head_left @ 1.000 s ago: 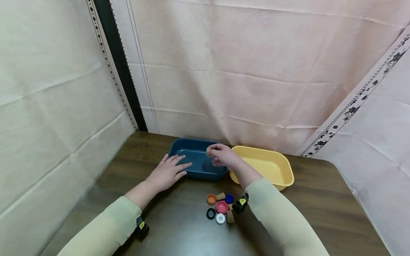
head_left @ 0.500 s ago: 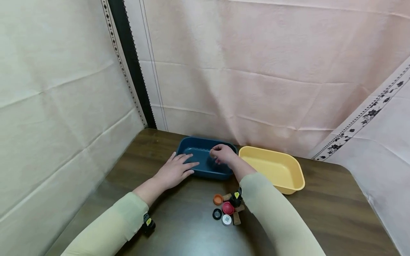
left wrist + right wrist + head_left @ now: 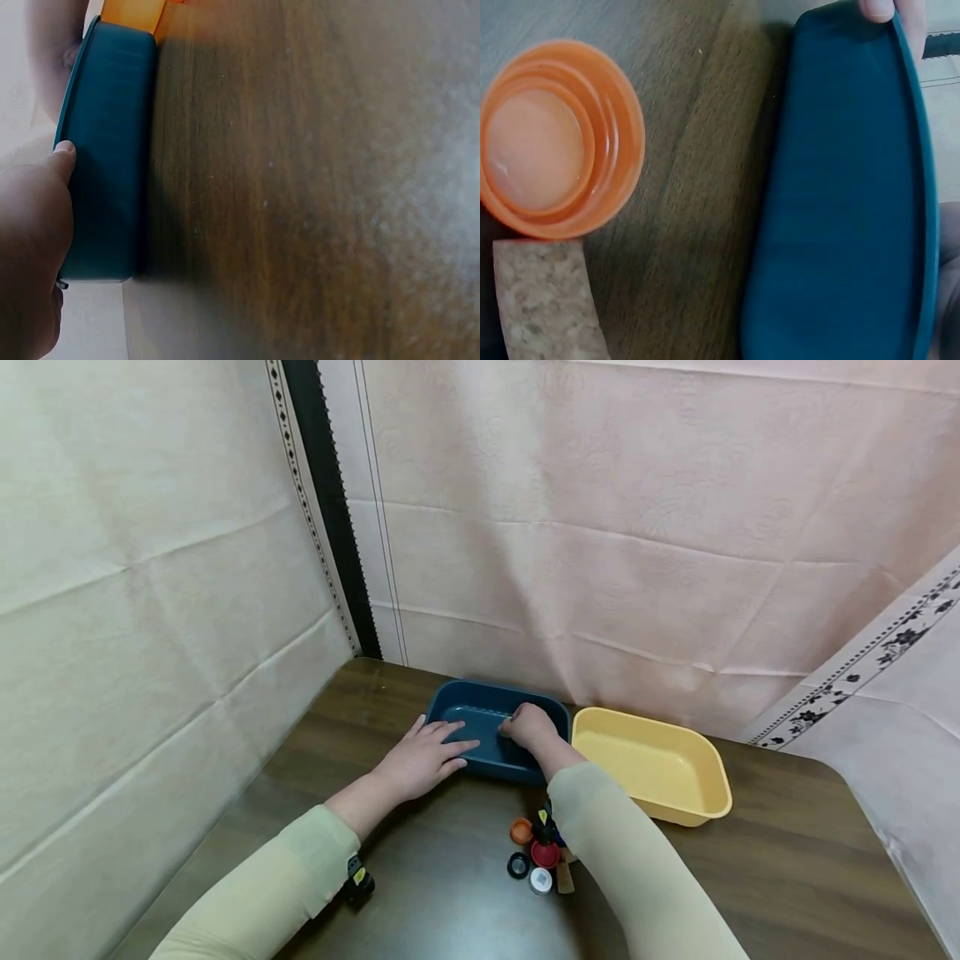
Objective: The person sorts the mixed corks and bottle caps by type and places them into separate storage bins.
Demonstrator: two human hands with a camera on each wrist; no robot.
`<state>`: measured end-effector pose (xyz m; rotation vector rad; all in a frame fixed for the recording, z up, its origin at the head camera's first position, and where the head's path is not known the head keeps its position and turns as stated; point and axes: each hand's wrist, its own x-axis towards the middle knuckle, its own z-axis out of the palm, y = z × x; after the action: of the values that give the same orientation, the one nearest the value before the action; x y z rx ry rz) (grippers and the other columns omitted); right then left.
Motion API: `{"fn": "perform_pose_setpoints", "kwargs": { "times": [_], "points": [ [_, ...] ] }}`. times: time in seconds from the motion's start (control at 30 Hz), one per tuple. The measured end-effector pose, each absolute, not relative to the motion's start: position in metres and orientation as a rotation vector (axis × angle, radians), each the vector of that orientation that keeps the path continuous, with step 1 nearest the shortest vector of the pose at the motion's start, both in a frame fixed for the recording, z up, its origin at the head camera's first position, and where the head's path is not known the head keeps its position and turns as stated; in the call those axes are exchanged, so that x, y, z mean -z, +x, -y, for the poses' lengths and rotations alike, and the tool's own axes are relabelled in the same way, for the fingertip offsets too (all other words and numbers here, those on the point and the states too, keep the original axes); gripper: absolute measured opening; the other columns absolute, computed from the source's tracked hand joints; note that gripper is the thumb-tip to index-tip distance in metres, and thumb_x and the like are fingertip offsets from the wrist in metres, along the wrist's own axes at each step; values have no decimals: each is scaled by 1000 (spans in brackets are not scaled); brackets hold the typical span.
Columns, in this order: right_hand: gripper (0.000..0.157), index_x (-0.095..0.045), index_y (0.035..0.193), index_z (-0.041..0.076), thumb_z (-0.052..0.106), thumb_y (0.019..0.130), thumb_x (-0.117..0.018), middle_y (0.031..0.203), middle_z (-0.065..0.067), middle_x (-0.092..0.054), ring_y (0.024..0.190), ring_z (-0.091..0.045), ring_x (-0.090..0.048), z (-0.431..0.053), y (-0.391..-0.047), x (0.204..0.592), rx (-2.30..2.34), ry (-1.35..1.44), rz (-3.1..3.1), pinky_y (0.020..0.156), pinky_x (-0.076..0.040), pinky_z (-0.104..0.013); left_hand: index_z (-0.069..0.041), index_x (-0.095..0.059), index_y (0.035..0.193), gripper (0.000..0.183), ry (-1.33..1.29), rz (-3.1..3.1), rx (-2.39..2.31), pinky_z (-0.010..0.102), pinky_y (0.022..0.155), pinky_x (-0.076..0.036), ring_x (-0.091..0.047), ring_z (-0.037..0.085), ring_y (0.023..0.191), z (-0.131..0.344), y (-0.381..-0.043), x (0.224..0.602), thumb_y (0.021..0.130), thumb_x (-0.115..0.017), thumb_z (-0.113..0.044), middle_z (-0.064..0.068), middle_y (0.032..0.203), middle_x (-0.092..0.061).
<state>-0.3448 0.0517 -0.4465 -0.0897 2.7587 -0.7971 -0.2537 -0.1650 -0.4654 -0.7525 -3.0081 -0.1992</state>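
Note:
In the head view, my left hand (image 3: pixel 423 760) lies over the near-left rim of a dark blue tray (image 3: pixel 480 718), its fingers spread. The left wrist view has that thumb (image 3: pixel 64 154) against the tray's outer wall. My right hand (image 3: pixel 531 727) reaches down inside the tray, its fingertips pinching a small cork (image 3: pixel 506 727) low over the tray floor. The fingers mostly hide this cork. In the right wrist view, the tray wall (image 3: pixel 840 187) hides most of the right hand.
A yellow tray (image 3: pixel 660 764) stands right of the blue one. Under my right forearm lie an orange cap (image 3: pixel 521 831), a red cap (image 3: pixel 545 854), a black cap (image 3: pixel 517 865), a white cap (image 3: pixel 540 881) and another cork (image 3: pixel 565 878). Fabric walls enclose the table.
My right hand has lowered into the blue tray with the cork. My left hand stays on the rim. The whole scene has shifted to the right in the head view.

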Motion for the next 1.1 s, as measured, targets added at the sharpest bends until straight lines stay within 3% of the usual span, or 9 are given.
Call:
{"fn": "perform_pose_setpoints", "kwargs": {
  "times": [0.27,0.43,0.67,0.83,1.1],
  "points": [
    [30,-59,94,8,37,95,-67,92,-7,-59,84,-24,-55,-53,-342,444,773,-58,-2782,74,-47,-36,-39,-48,147,44,-795,2977,265,60,118,-12,-33,29,144,164,-254,467,104,-43,-50,3,157,-38],
    [33,-60,91,9,40,94,-68,87,-8,-60,81,-25,-56,-56,-340,442,861,-54,-2783,70,-46,-36,-39,-48,147,45,-795,2980,269,60,118,-12,-34,29,144,164,-254,467,104,-42,-51,3,157,-38],
    [36,-58,110,9,41,95,-66,104,-9,-61,90,-26,-57,-63,-338,429,1114,-39,-2766,80,-51,-38,-41,-47,147,45,-766,3003,261,60,118,-12,-33,29,144,164,-254,466,104,-42,-52,1,158,-37],
    [37,-58,117,10,41,96,-64,109,-10,-62,91,-27,-61,-71,-325,405,1376,10,-2649,85,-51,-41,-42,-46,147,45,-748,3003,251,59,118,-11,-33,28,144,163,-253,468,103,-41,-53,0,158,-36],
    [34,-61,117,12,38,96,-66,100,-10,-61,86,-25,-59,-88,-286,388,1620,4,-2521,83,-50,-43,-40,-46,148,45,-746,2989,258,60,118,-9,-32,31,145,165,-248,467,104,-43,-51,3,158,-36]
  ]
}}
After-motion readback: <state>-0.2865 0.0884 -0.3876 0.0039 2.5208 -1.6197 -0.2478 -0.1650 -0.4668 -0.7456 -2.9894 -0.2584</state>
